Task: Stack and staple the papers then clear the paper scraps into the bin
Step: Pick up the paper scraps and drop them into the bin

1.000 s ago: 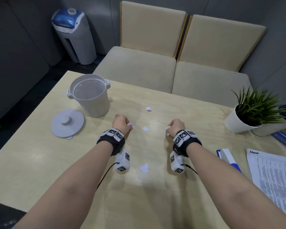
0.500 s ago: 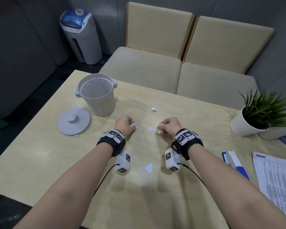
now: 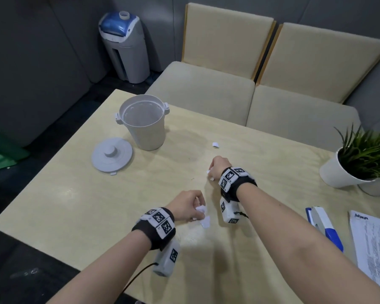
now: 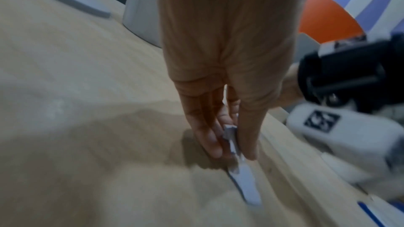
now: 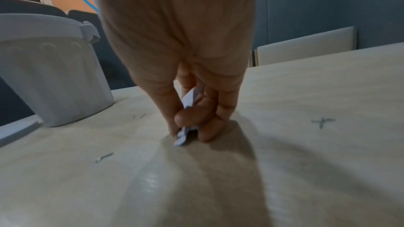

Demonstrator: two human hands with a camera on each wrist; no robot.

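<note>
My left hand (image 3: 190, 208) (image 4: 234, 154) holds a crumpled white paper scrap (image 3: 201, 209) (image 4: 229, 133) in its fingers. Its fingertips touch another flat scrap (image 3: 205, 222) (image 4: 247, 184) lying on the wooden table. My right hand (image 3: 216, 167) (image 5: 190, 127), farther out, is curled round white scraps (image 5: 189, 98) that poke out below the fingers. One more loose scrap (image 3: 216, 144) lies beyond it. The open grey bin (image 3: 143, 121) (image 5: 54, 75) stands at the far left. The blue-and-white stapler (image 3: 325, 227) and the printed papers (image 3: 375, 244) lie at the right.
The bin's lid (image 3: 112, 154) lies flat left of the bin. A potted plant (image 3: 360, 159) stands at the right edge. Loose staples (image 5: 104, 157) lie on the table (image 3: 75, 205). Two beige seats stand beyond the far edge.
My left hand has drawn back toward me to the near scrap. My right hand has taken up the scrap that lay between the hands.
</note>
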